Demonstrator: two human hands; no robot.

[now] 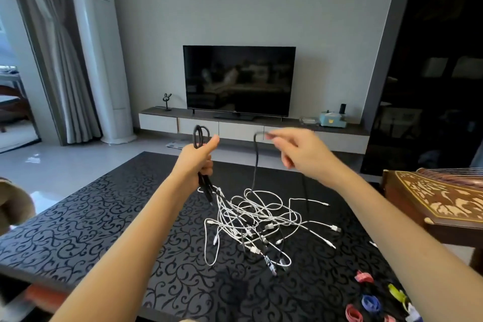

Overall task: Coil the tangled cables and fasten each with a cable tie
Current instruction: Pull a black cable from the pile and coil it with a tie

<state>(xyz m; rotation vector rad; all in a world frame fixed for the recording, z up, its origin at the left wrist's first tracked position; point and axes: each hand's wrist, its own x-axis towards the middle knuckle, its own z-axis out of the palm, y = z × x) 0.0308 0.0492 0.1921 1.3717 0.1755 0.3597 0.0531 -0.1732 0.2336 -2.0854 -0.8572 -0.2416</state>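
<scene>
Two hands coil one black cable (255, 162) above the table (78, 217). Left hand (194, 162) grips the finished loops, thumb raised; right hand (300, 150) pinches the free run between fingertips, other fingers loosely spread. Next: another loop, probably, drawn clear of the white tangle (261, 219). Cable ties (371, 300) wait at the table's near right.

No legible text found. Television (239, 81), far beyond the left hand (197, 162): tiny mark on lower bezel, too small to read. Pale blue box (332, 118), beyond the right hand (300, 150): yellow emblem, no readable letters.
</scene>
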